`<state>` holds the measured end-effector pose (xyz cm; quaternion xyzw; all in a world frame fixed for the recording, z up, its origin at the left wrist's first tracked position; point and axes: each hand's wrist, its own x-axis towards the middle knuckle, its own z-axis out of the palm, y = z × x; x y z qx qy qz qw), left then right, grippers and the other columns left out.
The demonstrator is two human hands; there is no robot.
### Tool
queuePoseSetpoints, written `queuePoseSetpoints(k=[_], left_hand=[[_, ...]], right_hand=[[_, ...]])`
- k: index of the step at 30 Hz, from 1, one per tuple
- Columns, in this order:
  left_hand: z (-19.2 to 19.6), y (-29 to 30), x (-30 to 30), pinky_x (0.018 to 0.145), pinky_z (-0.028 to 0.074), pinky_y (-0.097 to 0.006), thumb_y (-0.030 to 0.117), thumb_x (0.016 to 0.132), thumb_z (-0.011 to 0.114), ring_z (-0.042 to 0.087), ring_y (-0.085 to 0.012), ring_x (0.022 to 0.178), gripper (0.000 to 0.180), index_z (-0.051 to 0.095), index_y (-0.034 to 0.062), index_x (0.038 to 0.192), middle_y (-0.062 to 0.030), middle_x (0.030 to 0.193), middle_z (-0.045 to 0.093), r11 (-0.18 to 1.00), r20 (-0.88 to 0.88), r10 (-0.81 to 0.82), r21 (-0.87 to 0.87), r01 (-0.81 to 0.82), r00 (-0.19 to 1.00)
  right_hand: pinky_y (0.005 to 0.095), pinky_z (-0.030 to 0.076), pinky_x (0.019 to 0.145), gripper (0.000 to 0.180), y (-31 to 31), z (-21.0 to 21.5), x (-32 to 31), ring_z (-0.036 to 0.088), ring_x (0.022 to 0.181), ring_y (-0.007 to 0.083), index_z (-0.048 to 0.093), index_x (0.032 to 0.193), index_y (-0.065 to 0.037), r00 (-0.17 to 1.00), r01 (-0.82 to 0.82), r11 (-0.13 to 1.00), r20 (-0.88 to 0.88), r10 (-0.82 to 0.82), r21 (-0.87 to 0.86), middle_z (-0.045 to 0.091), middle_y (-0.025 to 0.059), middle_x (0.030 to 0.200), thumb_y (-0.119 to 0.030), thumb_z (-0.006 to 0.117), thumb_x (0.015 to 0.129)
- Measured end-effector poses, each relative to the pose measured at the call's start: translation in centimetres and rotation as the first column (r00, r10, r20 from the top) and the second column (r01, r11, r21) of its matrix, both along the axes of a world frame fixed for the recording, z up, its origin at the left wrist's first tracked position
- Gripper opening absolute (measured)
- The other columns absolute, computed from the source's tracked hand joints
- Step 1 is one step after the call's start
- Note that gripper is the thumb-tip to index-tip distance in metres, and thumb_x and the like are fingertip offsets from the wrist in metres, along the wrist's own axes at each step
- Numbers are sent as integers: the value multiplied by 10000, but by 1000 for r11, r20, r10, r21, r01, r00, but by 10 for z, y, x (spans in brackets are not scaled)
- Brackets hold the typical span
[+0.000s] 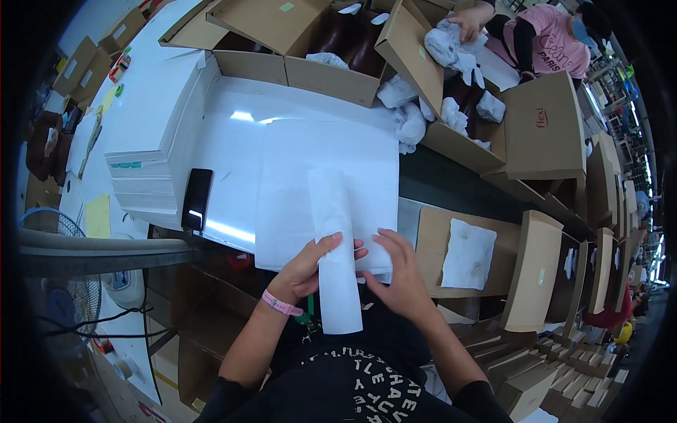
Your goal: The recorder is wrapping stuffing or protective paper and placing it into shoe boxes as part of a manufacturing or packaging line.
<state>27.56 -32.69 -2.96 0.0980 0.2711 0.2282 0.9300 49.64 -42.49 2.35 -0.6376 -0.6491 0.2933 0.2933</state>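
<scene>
My left hand [310, 264] and my right hand [398, 271] both grip a rolled strip of white tissue paper [333, 233] that runs from the near table edge up over a flat pile of white tissue sheets [296, 176]. My left thumb lies across the roll, and my right fingers press its right side. A pink band circles my left wrist [281, 304]. The roll's lower end hangs past the table edge over my dark shirt.
A tall stack of white paper [159, 134] and a black phone [197, 199] lie to the left. Open cardboard shoe boxes [331, 53] with dark boots and crumpled tissue stand at the back. A box with tissue [469, 254] sits right. Another person in pink [543, 42] works far right.
</scene>
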Motion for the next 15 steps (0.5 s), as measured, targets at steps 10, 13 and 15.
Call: queuePoseSetpoints(k=[10, 13, 15], left_hand=[[44, -41, 4, 892, 696, -355, 321, 1120, 739, 772, -236, 1136, 459, 616, 2, 1426, -152, 1276, 734, 999, -81, 4, -46, -8, 997], [22, -47, 10, 981, 665, -323, 290, 1132, 717, 747, -215, 1190, 423, 640, -14, 1416, -150, 1290, 744, 969, 19, 39, -244, -33, 999], [-5, -59, -1, 1029, 648, -343, 282, 1139, 703, 728, -210, 1223, 447, 625, -42, 1436, -146, 1314, 737, 979, 62, 51, -201, -38, 997]], right_hand=[[670, 314, 1346, 726, -28, 29, -24, 336, 1680, 423, 662, 1568, -233, 902, -432, 863, 125, 413, 262, 531, -16, 1732, -69, 815, 877], [652, 317, 1357, 611, -31, 31, -25, 370, 1673, 382, 718, 1514, -232, 856, -515, 808, 133, 499, 287, 583, -37, 1688, -73, 747, 925], [635, 302, 1375, 542, -35, 47, -24, 391, 1667, 348, 762, 1458, -226, 851, -523, 800, 128, 509, 295, 619, -50, 1652, -72, 708, 941]])
